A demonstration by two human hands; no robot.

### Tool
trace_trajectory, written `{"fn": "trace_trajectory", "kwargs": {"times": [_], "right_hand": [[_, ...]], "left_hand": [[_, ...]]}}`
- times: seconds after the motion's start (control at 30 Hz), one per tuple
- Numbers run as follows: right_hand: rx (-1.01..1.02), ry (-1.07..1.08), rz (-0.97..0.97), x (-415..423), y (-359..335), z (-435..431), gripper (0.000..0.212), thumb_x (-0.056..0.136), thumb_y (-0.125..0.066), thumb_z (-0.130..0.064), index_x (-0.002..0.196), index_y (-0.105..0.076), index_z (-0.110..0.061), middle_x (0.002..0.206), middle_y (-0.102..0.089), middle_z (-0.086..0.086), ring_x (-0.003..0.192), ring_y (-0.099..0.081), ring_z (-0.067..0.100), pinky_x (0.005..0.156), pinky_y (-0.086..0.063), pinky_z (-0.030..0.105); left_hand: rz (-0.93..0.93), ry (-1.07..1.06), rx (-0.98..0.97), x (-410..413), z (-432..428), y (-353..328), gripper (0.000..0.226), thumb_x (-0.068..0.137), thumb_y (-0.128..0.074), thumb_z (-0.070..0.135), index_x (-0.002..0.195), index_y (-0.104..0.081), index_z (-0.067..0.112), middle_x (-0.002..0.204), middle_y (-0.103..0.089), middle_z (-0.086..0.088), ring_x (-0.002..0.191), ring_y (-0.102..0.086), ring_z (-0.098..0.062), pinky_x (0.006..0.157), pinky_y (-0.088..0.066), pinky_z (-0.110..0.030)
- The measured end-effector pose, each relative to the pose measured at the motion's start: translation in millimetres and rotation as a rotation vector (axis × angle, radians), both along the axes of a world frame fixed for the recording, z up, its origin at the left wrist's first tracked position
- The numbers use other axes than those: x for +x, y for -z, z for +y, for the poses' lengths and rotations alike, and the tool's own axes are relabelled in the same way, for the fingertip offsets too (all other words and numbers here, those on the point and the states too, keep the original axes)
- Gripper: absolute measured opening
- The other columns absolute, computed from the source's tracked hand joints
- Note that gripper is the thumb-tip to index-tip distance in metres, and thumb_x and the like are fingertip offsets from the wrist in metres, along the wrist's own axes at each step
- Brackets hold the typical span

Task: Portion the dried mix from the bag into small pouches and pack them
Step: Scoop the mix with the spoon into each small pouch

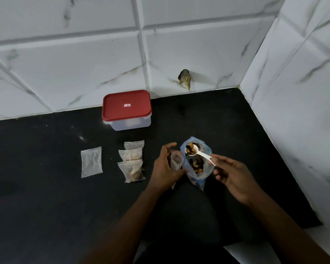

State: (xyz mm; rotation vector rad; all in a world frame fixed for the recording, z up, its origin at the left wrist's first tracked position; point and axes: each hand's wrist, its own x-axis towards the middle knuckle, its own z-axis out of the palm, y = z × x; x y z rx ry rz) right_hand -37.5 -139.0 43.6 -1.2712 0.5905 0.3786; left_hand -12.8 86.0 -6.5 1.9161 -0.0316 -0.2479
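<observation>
Our left hand point(165, 166) curled round a small clear pouch point(176, 161) just left of the open bag point(198, 179). The thumb pressed its lower side and the fingers arched loosely over its open mouth. Our right hand point(231, 178), to the right of the bag, pinched the end of a white plastic spoon point(203, 154) between thumb and forefinger, with the other fingers loosely bent beneath. The spoon's bowl, heaped with dried mix point(197, 165), hung over the bag's mouth, close to the pouch. The bag stood on the black counter point(46, 187) with more mix inside. Farther left of the bag lay three filled pouches point(131, 164), overlapping one another, and beyond them one flat pouch point(91, 161). Behind the bag and to its left, a red-lidded container point(126, 109) stood closed against the tiled wall point(84, 63).
</observation>
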Motion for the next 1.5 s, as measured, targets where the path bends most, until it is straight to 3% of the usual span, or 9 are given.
{"fn": "trace_trajectory", "kwargs": {"times": [0.17, 0.33, 0.43, 0.6, 0.8, 0.9, 1.17, 1.37, 1.5], "right_hand": [[-0.080, -0.153, -0.095, -2.3, -13.4, 11.8, 0.019, 0.092, -0.066, -0.011, 0.107, -0.077, -0.014, 0.097, -0.076, 0.009, 0.074, -0.067, 0.013, 0.064, -0.056, 0.024], [-0.474, -0.301, -0.263, -4.1, -13.4, 19.9, 0.018, 0.091, -0.070, -0.015, 0.106, -0.075, -0.024, 0.084, -0.075, 0.002, 0.075, -0.072, 0.014, 0.068, -0.058, 0.025], [-0.680, -0.391, -0.405, -5.2, -10.7, 24.7, 0.020, 0.090, -0.072, -0.018, 0.107, -0.073, -0.029, 0.079, -0.074, -0.006, 0.071, -0.072, 0.004, 0.067, -0.058, 0.019], [-0.929, -0.431, -0.686, -12.8, -0.4, 31.5, 0.020, 0.088, -0.074, -0.016, 0.107, -0.075, -0.021, 0.098, -0.071, -0.017, 0.091, -0.066, -0.010, 0.080, -0.051, 0.008], [-1.061, -0.446, -0.821, -24.5, 18.7, 37.4, 0.024, 0.085, -0.074, -0.007, 0.107, -0.075, -0.016, 0.109, -0.071, -0.004, 0.100, -0.061, -0.009, 0.091, -0.043, 0.002], [-1.044, -0.385, -0.826, -27.3, 19.4, 36.8, 0.024, 0.086, -0.071, -0.008, 0.108, -0.075, -0.015, 0.112, -0.069, -0.006, 0.106, -0.063, -0.003, 0.093, -0.047, 0.009], [-0.943, -0.301, -0.783, -31.9, 13.3, 34.4, 0.022, 0.086, -0.074, -0.008, 0.107, -0.075, -0.015, 0.105, -0.071, -0.011, 0.099, -0.067, -0.004, 0.083, -0.054, 0.013], [-0.283, 0.017, -0.255, -33.0, 8.4, 37.1, 0.019, 0.090, -0.069, -0.009, 0.107, -0.074, -0.015, 0.094, -0.077, 0.008, 0.085, -0.075, 0.018, 0.075, -0.061, 0.030], [-0.206, 0.128, -0.191, -25.0, 8.9, 20.7, 0.021, 0.090, -0.069, -0.007, 0.109, -0.074, -0.011, 0.096, -0.077, 0.009, 0.087, -0.074, 0.020, 0.077, -0.059, 0.035]], "left_hand": [[-0.036, 0.053, 0.015, 2.0, -0.3, 0.1, 0.083, 0.081, -0.084, 0.011, 0.147, -0.038, 0.030, 0.121, -0.060, 0.021, 0.116, -0.056, 0.017, 0.090, -0.045, -0.002], [-0.069, 0.043, 0.012, -0.8, 0.2, 2.9, 0.077, 0.080, -0.086, 0.016, 0.140, -0.042, 0.035, 0.124, -0.064, 0.012, 0.118, -0.061, 0.004, 0.097, -0.047, -0.009], [-0.057, 0.053, -0.016, -4.7, 2.9, 5.7, 0.077, 0.077, -0.088, 0.013, 0.137, -0.045, 0.036, 0.128, -0.063, 0.012, 0.123, -0.058, 0.005, 0.097, -0.045, -0.006], [-0.022, 0.022, -0.033, -8.3, 9.8, 12.4, 0.078, 0.072, -0.091, 0.014, 0.135, -0.050, 0.037, 0.131, -0.064, 0.016, 0.126, -0.057, 0.005, 0.103, -0.047, -0.016], [-0.019, -0.044, 0.000, -7.4, 13.9, 21.0, 0.069, 0.068, -0.093, 0.011, 0.127, -0.063, 0.030, 0.123, -0.068, 0.017, 0.116, -0.062, 0.008, 0.095, -0.051, -0.012], [-0.015, -0.034, 0.008, -9.2, 14.9, 20.2, 0.061, 0.068, -0.091, 0.008, 0.117, -0.066, 0.035, 0.117, -0.070, 0.015, 0.111, -0.065, 0.005, 0.094, -0.055, -0.019], [0.030, 0.006, 0.011, -11.7, 13.8, 12.3, 0.061, 0.073, -0.088, 0.006, 0.116, -0.060, 0.040, 0.114, -0.068, 0.014, 0.107, -0.063, 0.009, 0.083, -0.050, -0.008], [0.017, 0.028, 0.000, -13.0, 13.6, 6.8, 0.053, 0.081, -0.078, -0.001, 0.117, -0.061, 0.034, 0.111, -0.067, 0.015, 0.104, -0.063, 0.011, 0.082, -0.049, -0.007], [0.079, 0.074, 0.032, -12.5, 15.5, 12.3, 0.061, 0.079, -0.079, 0.002, 0.124, -0.057, 0.037, 0.119, -0.065, 0.014, 0.111, -0.061, 0.008, 0.084, -0.050, -0.011]]}}
